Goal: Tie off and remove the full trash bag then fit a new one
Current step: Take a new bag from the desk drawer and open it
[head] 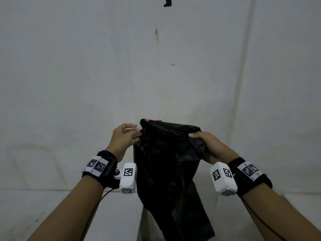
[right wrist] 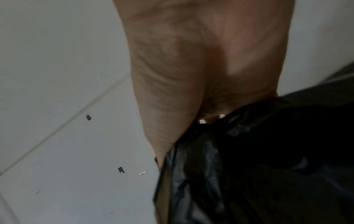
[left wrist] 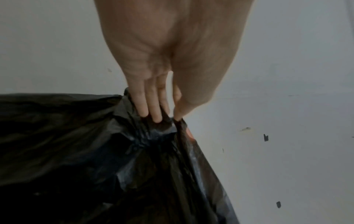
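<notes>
A black plastic trash bag (head: 168, 171) hangs limp and crumpled in the air in front of me, its mouth held up between both hands. My left hand (head: 133, 134) pinches the left side of the bag's rim, with the fingers reaching inside the opening and the thumb outside. In the left wrist view those fingers (left wrist: 151, 109) press into the bunched film of the bag (left wrist: 95, 151). My right hand (head: 199, 138) grips the right side of the rim, thumb on top. The right wrist view shows that hand (right wrist: 191, 124) buried in the bag (right wrist: 268, 166). No bin is in view.
A plain white wall (head: 156, 66) with small dark marks fills the background. A pale floor or ledge (head: 112, 214) lies below the bag. A cable hangs from the left wrist camera (head: 128, 178).
</notes>
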